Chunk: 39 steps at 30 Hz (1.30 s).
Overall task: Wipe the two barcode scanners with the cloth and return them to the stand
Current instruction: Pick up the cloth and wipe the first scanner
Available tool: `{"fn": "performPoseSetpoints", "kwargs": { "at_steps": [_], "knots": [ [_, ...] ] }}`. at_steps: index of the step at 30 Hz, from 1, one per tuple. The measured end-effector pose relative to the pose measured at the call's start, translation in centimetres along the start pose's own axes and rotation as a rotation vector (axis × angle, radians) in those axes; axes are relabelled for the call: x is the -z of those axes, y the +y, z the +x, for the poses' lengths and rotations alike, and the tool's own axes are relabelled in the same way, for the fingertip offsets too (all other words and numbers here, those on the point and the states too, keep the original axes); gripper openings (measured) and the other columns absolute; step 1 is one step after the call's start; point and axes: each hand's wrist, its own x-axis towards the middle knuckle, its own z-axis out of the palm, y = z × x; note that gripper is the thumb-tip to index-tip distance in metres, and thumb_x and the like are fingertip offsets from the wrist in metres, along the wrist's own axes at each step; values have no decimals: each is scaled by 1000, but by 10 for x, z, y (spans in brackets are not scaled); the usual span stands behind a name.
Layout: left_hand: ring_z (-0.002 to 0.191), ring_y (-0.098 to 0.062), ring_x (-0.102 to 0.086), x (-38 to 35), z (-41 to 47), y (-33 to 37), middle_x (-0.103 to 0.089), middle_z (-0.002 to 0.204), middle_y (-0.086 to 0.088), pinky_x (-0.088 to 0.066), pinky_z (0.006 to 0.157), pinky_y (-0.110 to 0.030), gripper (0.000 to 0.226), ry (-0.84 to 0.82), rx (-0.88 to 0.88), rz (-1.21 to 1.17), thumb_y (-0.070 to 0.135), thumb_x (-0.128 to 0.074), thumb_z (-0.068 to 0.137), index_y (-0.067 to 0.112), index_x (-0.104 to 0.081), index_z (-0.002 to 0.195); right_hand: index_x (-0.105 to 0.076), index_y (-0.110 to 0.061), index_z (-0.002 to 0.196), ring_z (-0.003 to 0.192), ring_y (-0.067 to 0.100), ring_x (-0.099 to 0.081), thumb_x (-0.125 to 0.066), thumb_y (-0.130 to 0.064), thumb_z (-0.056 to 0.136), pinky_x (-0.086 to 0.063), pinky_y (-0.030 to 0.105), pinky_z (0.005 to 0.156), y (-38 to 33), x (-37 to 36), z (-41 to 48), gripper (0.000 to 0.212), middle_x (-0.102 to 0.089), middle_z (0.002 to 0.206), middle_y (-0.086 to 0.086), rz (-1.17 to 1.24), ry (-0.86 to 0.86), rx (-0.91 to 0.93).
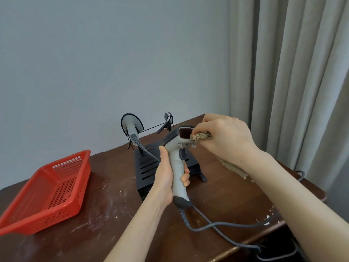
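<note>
My left hand [166, 173] grips the handle of a grey and white barcode scanner [178, 167], held upright above the table with its dark red window facing me. My right hand [224, 137] pinches a beige cloth [201, 137] against the right edge of that window; the cloth's tail [236, 170] hangs below my wrist. A second scanner [132, 127] hangs nose-up in the left cradle of the black stand [147, 167]. The stand's right cradle [168, 120] holds nothing.
A red plastic basket [54, 188] sits on the left of the dark wooden table [105, 214]. The held scanner's grey cable [222, 225] runs across the table and over its right edge. A curtain [292, 82] hangs at the right, a plain wall behind.
</note>
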Motion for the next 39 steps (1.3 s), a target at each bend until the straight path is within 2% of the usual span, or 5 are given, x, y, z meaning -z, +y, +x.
{"fn": "performPoseSetpoints", "kwargs": {
  "at_steps": [5,18,24,33,39],
  "knots": [
    [33,-17,-38,-3,3,0,-42,51,-12,-36,36,-23,78,1,-13,11,77,-29,69,9,-60,48,-72,-39,90,78,17,-59,-64,-24,81,-47,32,63,-10,-1,1,19,-63,89,-9,172,56,37],
    [34,-17,-39,-7,5,-1,-43,51,-11,-36,37,-23,77,17,-28,22,77,-30,68,10,-61,46,-71,-40,92,82,16,-58,-61,-26,82,-44,30,64,-7,0,1,20,-62,92,-10,142,44,-1],
    [34,-16,-39,-7,3,-2,-48,50,-9,-36,36,-23,74,30,-22,23,74,-32,68,5,-56,62,-68,-40,95,83,22,-57,-52,-28,86,-38,28,62,4,5,0,22,-60,92,-8,-120,-31,-122],
    [35,-16,-39,-8,0,-4,-49,49,-8,-36,36,-23,73,39,-41,34,73,-32,68,4,-54,68,-71,-36,85,69,19,-54,-58,-24,80,-32,25,53,8,-7,-6,18,-46,71,-13,19,215,-184],
    [34,-17,-39,-10,-2,-3,-48,46,-7,-37,37,-24,75,27,-30,63,75,-30,65,4,-54,71,-74,-30,82,65,25,-58,-69,-18,77,-31,24,51,10,-20,-7,14,-60,78,-3,-25,276,-75]
  ]
}}
